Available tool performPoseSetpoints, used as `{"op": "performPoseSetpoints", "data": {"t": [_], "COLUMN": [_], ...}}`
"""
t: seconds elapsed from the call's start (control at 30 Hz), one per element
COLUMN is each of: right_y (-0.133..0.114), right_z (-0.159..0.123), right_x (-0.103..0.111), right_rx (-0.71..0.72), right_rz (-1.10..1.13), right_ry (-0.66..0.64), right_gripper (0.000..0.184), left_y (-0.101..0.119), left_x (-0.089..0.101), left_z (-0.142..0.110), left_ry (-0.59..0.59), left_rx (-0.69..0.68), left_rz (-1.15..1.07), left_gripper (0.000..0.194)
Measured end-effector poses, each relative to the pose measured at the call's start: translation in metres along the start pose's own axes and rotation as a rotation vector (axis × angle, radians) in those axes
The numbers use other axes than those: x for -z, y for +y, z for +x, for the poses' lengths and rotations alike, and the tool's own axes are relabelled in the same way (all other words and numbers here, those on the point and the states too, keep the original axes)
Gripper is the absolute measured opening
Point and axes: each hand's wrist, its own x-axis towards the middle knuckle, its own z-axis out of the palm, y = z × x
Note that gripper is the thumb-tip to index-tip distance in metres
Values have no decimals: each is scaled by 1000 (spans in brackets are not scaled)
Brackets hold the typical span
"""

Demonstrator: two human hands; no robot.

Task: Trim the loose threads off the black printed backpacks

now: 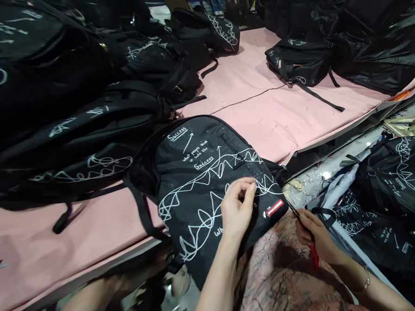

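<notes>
A black backpack (191, 175) with white scribbled lines, lettering and a small red label (274, 207) lies tilted before me, its upper part on the pink-covered table and its lower part by my lap. Over its front, close to the zipper pocket, my left hand (238, 205) is closed in a pinch. Whatever those fingertips hold is too small to make out. To the right of the bag's lower corner, my right hand (310, 231) is wrapped around scissors (314, 256) with a red handle. Their dark, narrow blades point up toward the bag's corner.
Black backpacks (87, 120) are heaped along the left of the pink table (245, 88). Another backpack (300, 60) sits at the back right beside dark plastic-wrapped bundles (371, 40). More printed bags (380, 206) lie low at right. Someone's arm (93, 296) shows at lower left.
</notes>
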Motion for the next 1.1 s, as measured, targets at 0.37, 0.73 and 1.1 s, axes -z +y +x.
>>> {"op": "performPoseSetpoints", "data": {"t": [0.37, 0.73, 1.1], "right_y": [5, 7, -2], "right_z": [-13, -17, -10], "right_x": [-7, -14, -24], "right_rx": [-350, -465, -458], "right_rz": [260, 257, 310], "right_ry": [-236, -187, -210], "right_gripper": [33, 38, 36], "left_y": [-5, -18, -6], "left_x": [-13, -7, 7], "left_z": [-62, -57, -63], "left_ry": [40, -2, -13], "left_rx": [-10, -48, -505], "left_rz": [501, 417, 495], "left_gripper": [16, 13, 11]}}
